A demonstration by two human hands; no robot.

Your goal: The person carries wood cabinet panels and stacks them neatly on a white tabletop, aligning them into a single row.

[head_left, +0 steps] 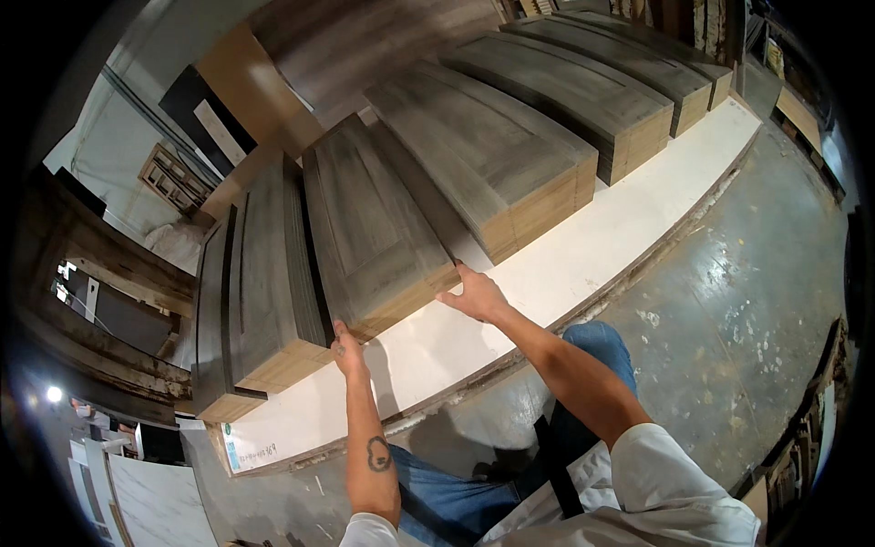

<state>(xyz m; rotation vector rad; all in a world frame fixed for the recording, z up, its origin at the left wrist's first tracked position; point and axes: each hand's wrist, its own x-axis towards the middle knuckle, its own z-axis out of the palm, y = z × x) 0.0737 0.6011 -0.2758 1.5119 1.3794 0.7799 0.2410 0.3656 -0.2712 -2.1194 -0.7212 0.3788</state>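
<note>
A stack of grey-brown wooden cabinet doors (374, 214) lies in front of me, with pale raw wood on its near end. At its near left corner, my left hand (346, 348) grips the side, thumb up; its other fingers are mostly hidden in the gap beside the neighbouring stack. My right hand (476, 294) holds the near right corner, fingers along the side edge and thumb by the end face. The doors rest on a white board (547, 278). To the left stands a second door stack (272, 260), and to the right a wider one (492, 150).
More door stacks (565, 91) continue to the far right, and a narrow one (216, 310) stands far left. Dark worn beams (118, 351) are at left. Grey concrete floor (711, 301) stretches along the board's near edge. A marble-patterned panel (159, 497) leans at lower left.
</note>
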